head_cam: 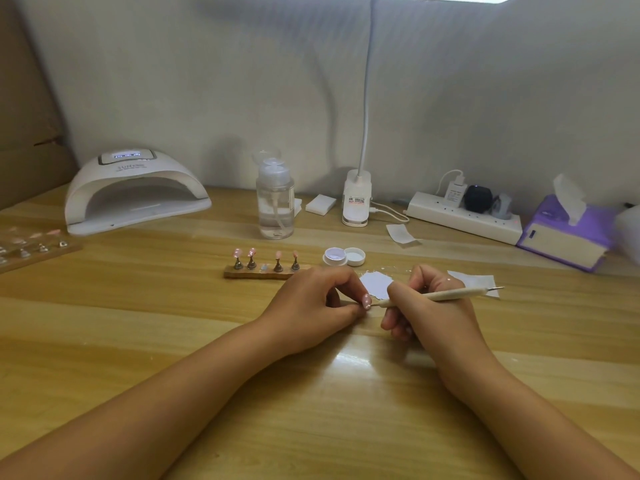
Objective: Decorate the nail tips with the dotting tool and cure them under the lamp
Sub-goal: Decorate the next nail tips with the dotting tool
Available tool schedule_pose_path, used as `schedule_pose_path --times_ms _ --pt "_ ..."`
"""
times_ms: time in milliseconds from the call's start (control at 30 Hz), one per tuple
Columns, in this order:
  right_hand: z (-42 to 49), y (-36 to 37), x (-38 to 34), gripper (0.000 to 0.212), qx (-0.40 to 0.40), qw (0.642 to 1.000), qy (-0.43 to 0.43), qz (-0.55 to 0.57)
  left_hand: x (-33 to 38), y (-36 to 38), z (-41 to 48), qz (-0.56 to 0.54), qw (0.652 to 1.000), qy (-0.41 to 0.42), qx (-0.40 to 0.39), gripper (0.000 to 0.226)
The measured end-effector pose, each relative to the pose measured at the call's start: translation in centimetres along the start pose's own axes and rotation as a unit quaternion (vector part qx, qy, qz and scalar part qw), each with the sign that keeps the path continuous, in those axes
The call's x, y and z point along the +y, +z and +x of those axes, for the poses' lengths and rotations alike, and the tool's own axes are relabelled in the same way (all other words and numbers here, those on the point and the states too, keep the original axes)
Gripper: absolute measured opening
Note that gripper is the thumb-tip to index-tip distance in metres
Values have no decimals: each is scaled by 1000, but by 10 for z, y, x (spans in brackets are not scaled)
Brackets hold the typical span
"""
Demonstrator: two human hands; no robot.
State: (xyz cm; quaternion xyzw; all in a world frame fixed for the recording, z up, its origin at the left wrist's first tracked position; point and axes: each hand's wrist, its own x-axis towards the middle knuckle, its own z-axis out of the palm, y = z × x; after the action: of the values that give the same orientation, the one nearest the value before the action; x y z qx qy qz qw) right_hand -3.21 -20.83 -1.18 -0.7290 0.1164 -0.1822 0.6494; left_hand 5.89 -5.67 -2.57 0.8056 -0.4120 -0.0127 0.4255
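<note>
Nearby, an open jar [335, 257] sits beside the mounted nail tips [251, 252].

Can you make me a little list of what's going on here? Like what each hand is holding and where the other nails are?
left hand: pinches a pink nail tip with white dots
right hand: holds the dotting tool like a pen, point at the nail tip
stand: wooden, four pink tips upright, one middle slot empty
white patch: on the table just behind the hands
jar: open, lid beside it
curing lamp: back left, display lit
</note>
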Motion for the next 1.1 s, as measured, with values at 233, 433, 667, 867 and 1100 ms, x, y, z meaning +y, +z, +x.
schedule_pose_path --times_ms 233,433,667,867,1100 --pt "0 -1 1 40 -8 1000 -13 -10 0 0 0 8 1000 4 2 19" --pt "0 -4 -4 32 47 996 -6 81 -2 1 1 1 1000 1 5 14" --pt "0 -8 -7 31 106 979 -2 176 -2 4 1 -4 1000 -3 27 17" --pt "-4 -13 -9 27 163 977 -70 119 9 -4 0 -26 993 9 118 19" --pt "2 -18 -3 31 177 977 -52 108 -1 -76 14 -65 968 -67 232 8"
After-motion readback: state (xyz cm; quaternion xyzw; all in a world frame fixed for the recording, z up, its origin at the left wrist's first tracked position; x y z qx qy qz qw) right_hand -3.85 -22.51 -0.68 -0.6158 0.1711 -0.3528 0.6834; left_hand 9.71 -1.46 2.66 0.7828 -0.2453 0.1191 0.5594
